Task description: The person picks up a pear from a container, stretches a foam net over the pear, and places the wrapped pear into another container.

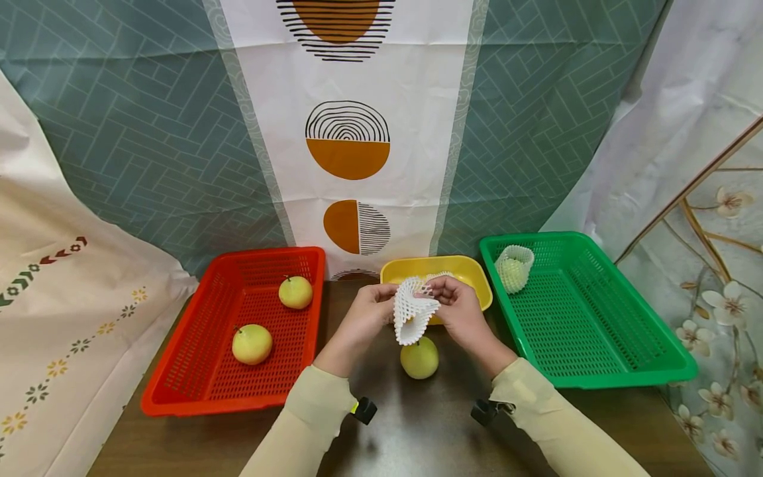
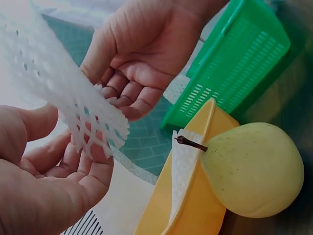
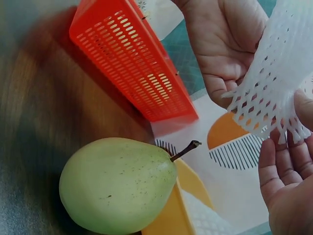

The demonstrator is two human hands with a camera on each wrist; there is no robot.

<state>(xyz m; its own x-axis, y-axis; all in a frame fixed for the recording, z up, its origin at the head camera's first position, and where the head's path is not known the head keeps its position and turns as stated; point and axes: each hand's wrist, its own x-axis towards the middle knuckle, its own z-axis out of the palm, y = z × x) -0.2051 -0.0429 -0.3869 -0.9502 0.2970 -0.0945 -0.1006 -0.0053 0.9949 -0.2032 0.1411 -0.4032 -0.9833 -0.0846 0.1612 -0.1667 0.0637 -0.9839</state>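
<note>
A white foam fruit net is held up over the table between both hands. My left hand pinches its left side, with the thumb on the outside in the left wrist view. My right hand grips the opposite side of the sleeve near its edge, fingers curled at the mesh. Just below the net, a yellow-green pear stands on the table, stem up and touched by neither hand. Behind the hands sits a yellow tray with more white foam netting inside, partly hidden.
On the left, a red basket holds two bare pears. The green basket on the right has one pear in a foam net at its back left corner. Patterned cloth hangs behind the table.
</note>
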